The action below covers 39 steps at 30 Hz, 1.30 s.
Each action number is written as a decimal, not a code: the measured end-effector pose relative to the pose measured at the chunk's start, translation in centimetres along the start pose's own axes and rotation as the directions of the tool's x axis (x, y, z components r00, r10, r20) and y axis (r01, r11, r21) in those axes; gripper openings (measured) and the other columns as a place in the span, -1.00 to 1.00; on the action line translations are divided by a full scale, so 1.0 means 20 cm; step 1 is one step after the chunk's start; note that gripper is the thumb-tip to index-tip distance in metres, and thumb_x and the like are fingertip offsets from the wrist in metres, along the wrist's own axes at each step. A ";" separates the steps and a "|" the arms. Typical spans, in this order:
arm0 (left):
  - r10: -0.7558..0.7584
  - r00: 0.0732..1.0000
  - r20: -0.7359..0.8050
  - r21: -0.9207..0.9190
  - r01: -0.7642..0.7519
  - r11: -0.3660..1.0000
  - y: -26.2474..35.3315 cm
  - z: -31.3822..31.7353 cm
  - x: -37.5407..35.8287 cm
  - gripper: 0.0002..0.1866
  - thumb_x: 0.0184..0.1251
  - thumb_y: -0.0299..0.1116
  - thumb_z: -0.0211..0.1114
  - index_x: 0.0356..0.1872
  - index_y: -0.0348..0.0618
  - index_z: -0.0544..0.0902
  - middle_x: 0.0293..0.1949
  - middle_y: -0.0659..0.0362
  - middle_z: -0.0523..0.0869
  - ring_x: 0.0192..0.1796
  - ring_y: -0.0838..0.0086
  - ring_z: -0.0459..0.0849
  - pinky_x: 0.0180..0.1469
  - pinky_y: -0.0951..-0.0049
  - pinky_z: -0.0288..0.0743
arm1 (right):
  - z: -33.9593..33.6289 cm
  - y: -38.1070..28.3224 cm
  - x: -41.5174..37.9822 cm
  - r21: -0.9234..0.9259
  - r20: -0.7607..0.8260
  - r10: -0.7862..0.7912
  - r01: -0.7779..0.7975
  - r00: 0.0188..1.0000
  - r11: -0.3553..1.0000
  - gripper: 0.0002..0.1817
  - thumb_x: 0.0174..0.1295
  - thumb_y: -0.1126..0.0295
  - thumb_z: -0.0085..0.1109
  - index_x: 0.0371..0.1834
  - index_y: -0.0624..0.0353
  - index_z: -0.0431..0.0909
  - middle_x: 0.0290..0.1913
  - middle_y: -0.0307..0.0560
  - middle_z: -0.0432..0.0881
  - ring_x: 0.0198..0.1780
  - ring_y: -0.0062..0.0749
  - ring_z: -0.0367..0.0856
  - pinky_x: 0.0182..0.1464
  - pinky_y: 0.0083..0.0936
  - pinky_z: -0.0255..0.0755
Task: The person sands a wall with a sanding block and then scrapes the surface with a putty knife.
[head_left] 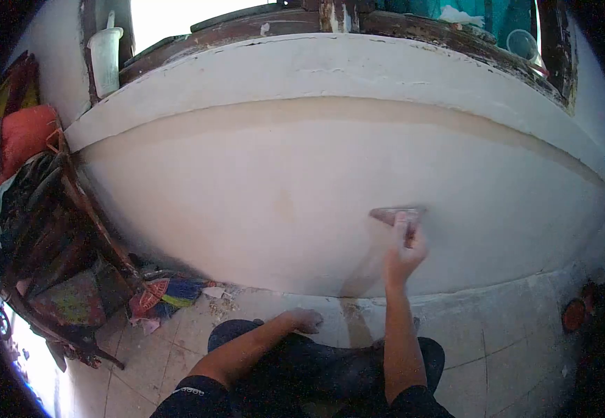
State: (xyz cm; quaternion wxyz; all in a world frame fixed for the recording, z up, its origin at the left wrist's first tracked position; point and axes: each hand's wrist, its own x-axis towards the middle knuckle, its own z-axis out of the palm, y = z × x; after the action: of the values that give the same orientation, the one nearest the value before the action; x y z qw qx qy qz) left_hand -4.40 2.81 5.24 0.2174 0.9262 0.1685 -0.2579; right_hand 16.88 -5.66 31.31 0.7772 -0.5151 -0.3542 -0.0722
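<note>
My right hand [407,252] is closed around the handle of a putty knife [394,213]. Its wide blade lies against or very near the white wall [268,188], right of the middle; slight blur hides the exact contact. A shadow of the arm falls on the wall below. My left hand [307,320] rests by my left knee, its fingers curled together, with nothing visible in it.
Above the wall runs a white ledge [261,73] under a worn wooden window frame [261,31]. On it stand a white container [105,59] and a clear cup [522,45]. A cluttered chair [97,219] stands left. Debris [215,292] lies on the tiled floor [139,362].
</note>
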 end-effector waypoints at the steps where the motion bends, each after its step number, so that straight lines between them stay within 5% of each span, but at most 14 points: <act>1: 0.016 0.999 -0.046 -0.006 -0.016 1.000 -0.02 0.02 0.01 -0.61 0.30 -0.14 0.23 0.04 -0.16 0.65 0.05 -0.07 0.71 0.12 0.05 0.66 0.17 0.01 0.50 | 0.00 -0.03 0.02 0.104 -0.096 0.091 -0.081 0.991 0.991 -0.73 0.46 0.26 0.25 -0.25 0.28 0.67 -0.38 -0.29 0.67 -0.35 -0.65 0.52 -0.24 -0.59 0.42; 5: -0.086 0.996 0.033 -0.091 0.088 0.992 0.07 -0.08 -0.02 -0.62 0.30 -0.14 0.23 0.04 -0.13 0.67 0.05 -0.06 0.71 0.12 0.04 0.66 0.16 0.00 0.51 | 0.00 0.07 -0.02 0.056 -0.043 0.130 -0.127 0.991 0.990 -0.74 0.46 0.28 0.24 -0.25 0.29 0.67 -0.37 -0.30 0.67 -0.35 -0.66 0.53 -0.24 -0.60 0.42; 8: -0.055 0.996 0.074 -0.020 0.056 0.998 0.03 -0.03 0.02 -0.62 0.32 -0.15 0.22 0.06 -0.13 0.66 0.09 -0.07 0.70 0.14 0.01 0.66 0.19 -0.01 0.51 | -0.01 0.09 -0.04 -0.032 0.126 -0.007 0.011 0.992 0.999 -0.71 0.45 0.23 0.24 -0.17 0.31 0.67 -0.33 -0.15 0.74 -0.32 -0.55 0.62 -0.20 -0.51 0.50; 11: -0.011 0.999 -0.050 -0.016 0.011 1.000 0.01 0.01 0.00 -0.61 0.33 -0.17 0.22 0.07 -0.17 0.65 0.13 -0.08 0.68 0.17 -0.01 0.64 0.22 -0.03 0.50 | -0.03 -0.04 0.02 -0.073 0.130 0.027 -0.018 0.991 0.997 -0.70 0.47 0.26 0.23 -0.26 0.32 0.67 -0.36 -0.24 0.68 -0.34 -0.64 0.54 -0.23 -0.58 0.44; 14: -0.071 0.997 0.035 0.002 0.071 0.997 -0.04 0.06 0.12 -0.59 0.34 -0.14 0.23 0.09 -0.16 0.65 0.15 -0.06 0.67 0.21 0.02 0.62 0.25 -0.04 0.48 | 0.00 -0.09 0.04 0.214 -0.120 0.229 -0.200 0.966 0.956 -0.69 0.46 0.24 0.23 -0.29 0.31 0.66 -0.39 -0.23 0.66 -0.34 -0.65 0.50 -0.23 -0.56 0.42; 17: -0.092 0.996 -0.023 -0.046 0.091 0.995 0.01 0.02 0.06 -0.59 0.35 -0.12 0.20 0.07 -0.16 0.65 0.15 -0.06 0.67 0.19 0.02 0.63 0.23 -0.03 0.49 | -0.01 0.05 -0.02 0.000 -0.012 -0.001 0.001 1.000 1.000 -0.69 0.46 0.23 0.23 -0.32 0.28 0.66 -0.39 -0.22 0.66 -0.36 -0.65 0.51 -0.26 -0.57 0.42; 19: -0.070 0.996 0.049 -0.020 0.071 0.997 0.03 -0.03 0.02 -0.61 0.33 -0.13 0.19 0.02 -0.18 0.67 0.10 -0.09 0.69 0.13 0.00 0.66 0.16 -0.04 0.52 | 0.01 0.06 -0.07 -0.139 0.245 -0.074 0.111 0.967 0.984 -0.69 0.46 0.23 0.24 -0.32 0.28 0.64 -0.38 -0.21 0.67 -0.37 -0.64 0.55 -0.27 -0.55 0.44; 20: -0.073 0.996 0.049 -0.016 0.073 0.997 0.04 -0.03 0.01 -0.61 0.33 -0.13 0.19 0.02 -0.18 0.67 0.10 -0.09 0.69 0.13 0.00 0.66 0.16 -0.04 0.52 | 0.02 0.05 -0.07 -0.137 0.241 -0.074 0.110 0.968 0.985 -0.69 0.46 0.23 0.24 -0.32 0.28 0.64 -0.38 -0.21 0.67 -0.37 -0.64 0.55 -0.27 -0.55 0.44; 22: -0.034 0.998 0.044 -0.006 0.034 0.999 0.02 -0.03 0.04 -0.63 0.30 -0.16 0.20 -0.03 -0.21 0.69 0.05 -0.11 0.71 0.07 -0.01 0.68 0.09 -0.06 0.53 | 0.03 -0.01 -0.05 0.046 0.062 0.169 -0.172 0.984 0.984 -0.70 0.46 0.24 0.24 -0.29 0.30 0.62 -0.38 -0.22 0.66 -0.36 -0.60 0.53 -0.26 -0.54 0.43; 25: -0.100 0.982 0.158 -0.048 0.109 0.993 0.04 -0.05 0.06 -0.64 0.27 -0.19 0.22 -0.04 -0.22 0.69 0.04 -0.10 0.72 0.06 -0.01 0.68 0.05 -0.07 0.54 | 0.06 -0.15 -0.02 0.280 -0.103 0.222 -0.186 0.969 0.942 -0.71 0.46 0.25 0.24 -0.28 0.30 0.61 -0.40 -0.24 0.63 -0.35 -0.61 0.50 -0.26 -0.52 0.41; 28: 0.026 1.000 0.015 0.069 -0.027 0.997 0.10 -0.12 -0.07 -0.65 0.27 -0.24 0.19 -0.04 -0.24 0.69 0.02 -0.11 0.73 0.05 0.02 0.69 0.05 -0.05 0.54 | 0.07 -0.01 -0.10 0.018 0.078 0.083 -0.085 0.993 0.996 -0.71 0.46 0.24 0.24 -0.29 0.29 0.61 -0.41 -0.24 0.64 -0.37 -0.62 0.49 -0.29 -0.53 0.39; 31: -0.022 1.000 0.022 0.052 0.021 0.998 0.05 -0.05 0.01 -0.65 0.29 -0.23 0.19 -0.06 -0.25 0.71 -0.03 -0.13 0.74 0.03 0.01 0.70 0.06 -0.05 0.53 | 0.07 0.04 -0.12 -0.166 0.216 -0.013 0.050 0.976 0.985 -0.71 0.45 0.24 0.25 -0.29 0.28 0.62 -0.42 -0.24 0.64 -0.37 -0.62 0.48 -0.29 -0.53 0.39; 37: -0.024 0.995 -0.098 -0.076 0.017 0.997 -0.02 0.03 0.01 -0.61 0.31 -0.18 0.20 0.02 -0.21 0.69 0.04 -0.10 0.72 0.07 -0.02 0.68 0.11 -0.05 0.52 | 0.05 -0.09 -0.01 0.164 -0.095 0.203 -0.186 0.975 0.969 -0.71 0.44 0.26 0.26 -0.31 0.30 0.63 -0.41 -0.27 0.63 -0.33 -0.64 0.49 -0.24 -0.57 0.40; 39: -0.023 0.999 -0.037 -0.036 0.021 0.999 0.01 -0.02 0.01 -0.62 0.30 -0.19 0.20 0.02 -0.21 0.69 0.04 -0.10 0.73 0.07 -0.01 0.68 0.12 -0.05 0.52 | 0.05 -0.02 -0.04 0.087 -0.028 0.124 -0.121 0.992 0.989 -0.71 0.45 0.26 0.26 -0.30 0.29 0.64 -0.40 -0.27 0.64 -0.34 -0.64 0.50 -0.25 -0.58 0.41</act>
State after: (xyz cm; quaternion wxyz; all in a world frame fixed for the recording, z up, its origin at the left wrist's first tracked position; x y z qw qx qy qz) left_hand -4.04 2.89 5.45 0.2279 0.9249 0.1873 -0.2398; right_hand 15.62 -5.23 31.33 0.8072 -0.5011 -0.3116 -0.0178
